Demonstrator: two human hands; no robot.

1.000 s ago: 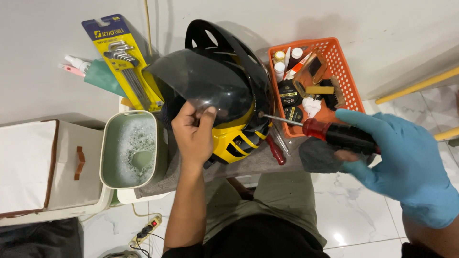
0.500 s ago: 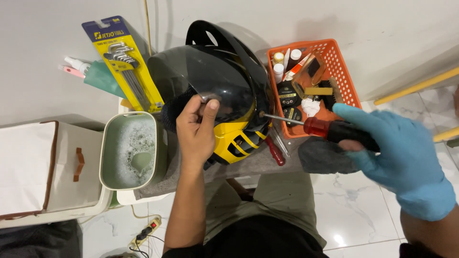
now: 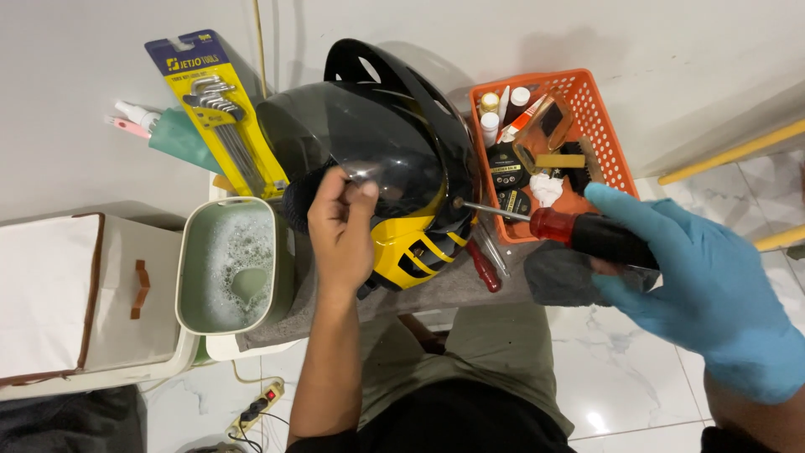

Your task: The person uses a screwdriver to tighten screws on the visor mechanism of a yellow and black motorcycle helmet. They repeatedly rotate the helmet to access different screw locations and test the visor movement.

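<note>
On the grey mat (image 3: 436, 294), the bare left hand (image 3: 340, 231) pinches the visor (image 3: 360, 143); the gloved right hand (image 3: 696, 277) grips a screwdriver (image 3: 579, 231).

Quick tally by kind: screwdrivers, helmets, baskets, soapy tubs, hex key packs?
Red-handled screwdrivers: 2, one held in the gloved right hand at, one lying by the helmet
Black-and-yellow visored helmet: 1
Orange plastic basket: 1
Pale green tub of soapy water: 1
Yellow-carded hex key pack: 1
Total: 6

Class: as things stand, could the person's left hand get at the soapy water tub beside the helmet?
Probably yes. The left hand rests on the helmet's dark visor, and the tub sits open-topped just beside that forearm with nothing between. The hand would have to let go of the visor first.
</note>
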